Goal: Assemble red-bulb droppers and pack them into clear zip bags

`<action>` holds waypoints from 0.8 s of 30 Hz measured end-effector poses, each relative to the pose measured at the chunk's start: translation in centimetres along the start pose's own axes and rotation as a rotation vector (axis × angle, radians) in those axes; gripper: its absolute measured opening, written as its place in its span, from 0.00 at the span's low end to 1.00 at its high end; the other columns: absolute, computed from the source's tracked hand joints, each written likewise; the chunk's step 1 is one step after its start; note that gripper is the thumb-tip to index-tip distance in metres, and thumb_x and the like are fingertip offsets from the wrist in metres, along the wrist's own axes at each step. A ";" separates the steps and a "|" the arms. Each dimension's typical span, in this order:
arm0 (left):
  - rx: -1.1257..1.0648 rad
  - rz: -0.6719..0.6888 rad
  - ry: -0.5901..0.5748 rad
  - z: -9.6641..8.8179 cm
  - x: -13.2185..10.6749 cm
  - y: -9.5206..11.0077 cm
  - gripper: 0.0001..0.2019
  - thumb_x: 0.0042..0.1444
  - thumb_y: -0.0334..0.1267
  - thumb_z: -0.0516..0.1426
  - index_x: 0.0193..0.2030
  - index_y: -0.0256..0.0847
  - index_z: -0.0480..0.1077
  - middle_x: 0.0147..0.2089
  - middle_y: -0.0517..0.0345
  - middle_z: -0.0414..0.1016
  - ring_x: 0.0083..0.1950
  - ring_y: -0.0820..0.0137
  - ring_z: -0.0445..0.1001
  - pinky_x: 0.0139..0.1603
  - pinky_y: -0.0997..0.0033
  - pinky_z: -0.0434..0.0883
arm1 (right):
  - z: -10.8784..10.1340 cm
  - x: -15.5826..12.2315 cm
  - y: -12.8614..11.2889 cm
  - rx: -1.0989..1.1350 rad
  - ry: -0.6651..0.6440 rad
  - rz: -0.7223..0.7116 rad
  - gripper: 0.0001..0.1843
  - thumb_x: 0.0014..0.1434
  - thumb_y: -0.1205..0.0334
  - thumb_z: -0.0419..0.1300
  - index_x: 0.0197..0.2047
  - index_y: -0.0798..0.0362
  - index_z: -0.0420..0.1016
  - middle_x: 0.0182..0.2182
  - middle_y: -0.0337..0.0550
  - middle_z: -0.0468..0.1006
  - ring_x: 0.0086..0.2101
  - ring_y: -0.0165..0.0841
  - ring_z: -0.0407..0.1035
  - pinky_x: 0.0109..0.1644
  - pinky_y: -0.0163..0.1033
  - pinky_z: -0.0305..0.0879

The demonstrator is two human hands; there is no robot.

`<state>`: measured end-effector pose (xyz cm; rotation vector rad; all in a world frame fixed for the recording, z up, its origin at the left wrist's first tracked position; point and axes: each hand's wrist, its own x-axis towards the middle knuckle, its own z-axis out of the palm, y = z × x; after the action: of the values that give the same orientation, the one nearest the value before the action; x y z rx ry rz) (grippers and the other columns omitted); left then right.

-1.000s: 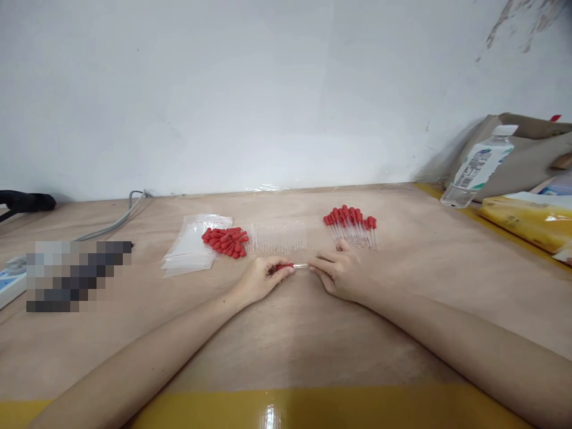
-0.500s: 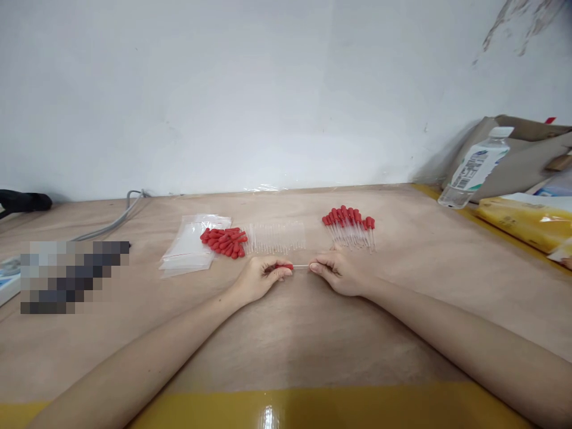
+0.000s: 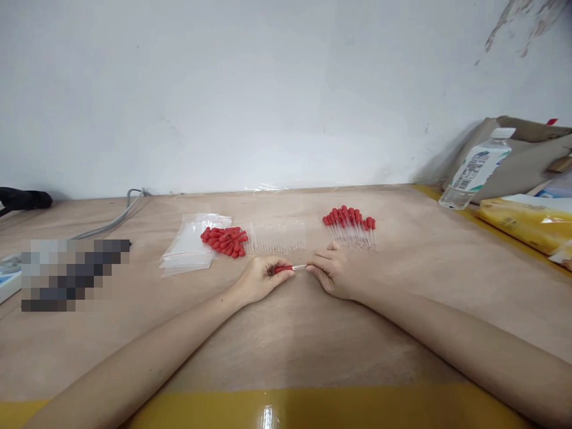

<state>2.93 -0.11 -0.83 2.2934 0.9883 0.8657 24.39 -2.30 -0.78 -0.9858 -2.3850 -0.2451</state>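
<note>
My left hand point(image 3: 260, 279) is closed around a small red rubber bulb point(image 3: 283, 269) at the middle of the table. My right hand point(image 3: 333, 275) pinches the clear glass tube point(image 3: 299, 267) that sticks out of that bulb, so both hands hold one dropper between them. Just behind my left hand lies a heap of loose red bulbs point(image 3: 224, 241), and beside it a row of clear tubes point(image 3: 277, 236). Behind my right hand lies a fan of assembled droppers with red bulbs point(image 3: 351, 225).
A stack of small clear zip bags point(image 3: 192, 245) lies left of the bulbs. A grey cable point(image 3: 117, 221) runs along the back left. At the right stand a water bottle point(image 3: 474, 167), a cardboard box point(image 3: 527, 156) and a yellow packet point(image 3: 524, 220). Yellow tape point(image 3: 313, 408) edges the table front.
My two hands have drawn slightly closer along the dropper, so less of the tube shows between them. The fingers of my right hand have shifted a little. Nothing else has moved.
</note>
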 end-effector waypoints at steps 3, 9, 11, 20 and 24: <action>0.002 0.018 0.012 0.2 -0.1 -0.2 0.08 0.53 0.39 0.58 0.35 0.37 0.74 0.33 0.57 0.77 0.33 0.71 0.73 0.32 0.75 0.69 | 0.0 0.3 -0.5 0.012 -0.016 -0.001 0.16 0.63 0.64 0.45 0.32 0.56 0.72 0.25 0.42 0.72 0.25 0.28 0.59 0.35 0.37 0.49; -0.041 0.034 -0.004 0.4 -0.2 -0.4 0.08 0.53 0.39 0.57 0.37 0.38 0.73 0.36 0.56 0.78 0.36 0.70 0.75 0.37 0.72 0.72 | 0.2 0.6 -0.8 0.047 -0.079 0.054 0.16 0.63 0.63 0.46 0.31 0.55 0.72 0.25 0.41 0.72 0.25 0.29 0.60 0.35 0.37 0.48; -0.026 0.038 -0.003 0.4 -0.2 -0.4 0.08 0.53 0.38 0.57 0.38 0.38 0.73 0.37 0.56 0.78 0.37 0.70 0.76 0.38 0.72 0.72 | 0.4 0.7 -0.8 0.084 -0.107 0.064 0.16 0.63 0.63 0.45 0.31 0.55 0.71 0.25 0.41 0.73 0.25 0.28 0.61 0.37 0.37 0.49; 0.124 0.173 0.031 0.0 -0.2 -0.5 0.08 0.54 0.40 0.57 0.39 0.40 0.73 0.37 0.57 0.78 0.37 0.69 0.76 0.39 0.71 0.72 | -2.5 1.5 -1.9 0.043 -0.293 0.138 0.14 0.63 0.63 0.46 0.31 0.54 0.70 0.30 0.43 0.75 0.30 0.31 0.66 0.38 0.37 0.55; 0.216 0.141 0.109 -0.6 -0.3 -0.6 0.18 0.52 0.40 0.59 0.49 0.38 0.68 0.43 0.52 0.76 0.41 0.66 0.75 0.42 0.67 0.72 | -3.8 1.1 0.6 0.214 -0.254 0.225 0.11 0.60 0.63 0.48 0.34 0.53 0.71 0.32 0.43 0.76 0.32 0.32 0.67 0.36 0.35 0.58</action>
<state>2.06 0.12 -0.94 2.5464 1.0196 0.9930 25.79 -2.56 3.00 -1.2288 -2.4301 0.2278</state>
